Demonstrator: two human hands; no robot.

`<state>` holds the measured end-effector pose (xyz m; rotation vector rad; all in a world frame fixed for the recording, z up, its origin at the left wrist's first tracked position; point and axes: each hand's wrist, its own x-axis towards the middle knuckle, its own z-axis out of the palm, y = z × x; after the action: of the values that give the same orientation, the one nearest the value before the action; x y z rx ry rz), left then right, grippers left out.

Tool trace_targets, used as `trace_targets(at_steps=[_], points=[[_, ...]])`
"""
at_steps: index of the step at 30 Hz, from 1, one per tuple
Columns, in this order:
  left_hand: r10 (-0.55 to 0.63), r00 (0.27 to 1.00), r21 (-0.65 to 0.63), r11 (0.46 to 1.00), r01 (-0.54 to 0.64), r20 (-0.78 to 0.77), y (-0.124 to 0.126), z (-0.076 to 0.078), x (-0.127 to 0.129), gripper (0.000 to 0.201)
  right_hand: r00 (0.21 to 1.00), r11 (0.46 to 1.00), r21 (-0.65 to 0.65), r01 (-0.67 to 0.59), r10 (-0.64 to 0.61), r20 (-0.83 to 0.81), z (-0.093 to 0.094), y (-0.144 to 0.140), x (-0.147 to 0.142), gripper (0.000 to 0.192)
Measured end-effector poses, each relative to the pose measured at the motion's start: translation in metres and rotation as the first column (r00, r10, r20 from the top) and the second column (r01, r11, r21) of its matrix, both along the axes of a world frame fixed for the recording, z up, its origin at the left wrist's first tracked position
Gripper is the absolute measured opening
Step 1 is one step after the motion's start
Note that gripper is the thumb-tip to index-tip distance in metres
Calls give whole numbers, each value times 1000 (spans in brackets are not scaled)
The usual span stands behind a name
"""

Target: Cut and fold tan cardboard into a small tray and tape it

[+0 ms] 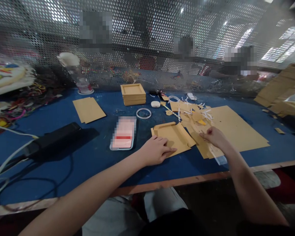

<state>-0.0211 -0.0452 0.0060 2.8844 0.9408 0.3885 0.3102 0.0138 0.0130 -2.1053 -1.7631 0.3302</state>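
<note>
Near the front edge of the blue desk [88, 157], a flat card box [173, 136] is pressed down by the left hand [155, 150], its fingers laid out flat and nothing gripped. Just beside it, the right hand [215, 137] is curled on a big card sheet [236, 127]; what it holds cannot be told. Paper scraps [195, 113] are piled behind. Trays [133, 94] are stacked near the back edge, and nothing can be seen inside the top one.

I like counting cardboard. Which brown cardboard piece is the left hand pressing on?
The folded cardboard piece under the left hand, with raised flaps; the others lie flat or stacked.
</note>
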Motion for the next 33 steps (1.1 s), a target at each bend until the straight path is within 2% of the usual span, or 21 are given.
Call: trace_targets(at_steps=[2,3,5,7,11,14,17,19,21,23,27,30,33], points=[[2,1000,-1,1000,-2,5,0,0,-1,34,961,1000,-2,-28,27,-276,7,-14,-10,46],[1,1000,-4,1000,-1,6,1,0,-1,34,885,998,-16,-60,46,-464,11,-23,-17,54],[-2,1000,-11,1000,2,6,1,0,-1,34,750,990,-34,-140,83,-656,20,-46,-35,63],[-7,1000,-14,1000,7,4,1,0,-1,34,684,977,-59,-206,100,-722,26,-71,-57,60],[-9,1000,-9,1000,9,-18,1,1,-2,34,643,942,-157,-295,74,-762,23,-105,-100,43],[-12,1000,-20,1000,12,-28,2,2,-4,35,558,939,-118,-323,88,-825,13,-115,-122,30],[-20,1000,-47,999,19,-24,3,3,-4,36,487,948,-79,-307,85,-869,6,-115,-131,24],[-22,1000,-61,998,21,-20,3,3,-5,36,504,960,-79,-270,71,-861,5,-114,-132,29],[-23,1000,-68,997,22,-14,4,3,-5,36,556,963,-106,-249,52,-829,4,-114,-131,36],[-28,999,-70,997,27,-16,4,4,-5,36,605,952,-121,-281,78,-792,2,-115,-131,39],[-38,999,-67,997,37,-18,7,4,-5,35,666,928,-136,-348,142,-732,-4,-120,-130,30],[-43,999,-76,996,41,-16,9,3,-5,37,718,919,-158,-361,165,-676,-7,-124,-132,33],[-46,999,-85,995,45,-10,11,2,-5,36,807,919,-124,-373,256,-533,-6,-125,-137,25]])
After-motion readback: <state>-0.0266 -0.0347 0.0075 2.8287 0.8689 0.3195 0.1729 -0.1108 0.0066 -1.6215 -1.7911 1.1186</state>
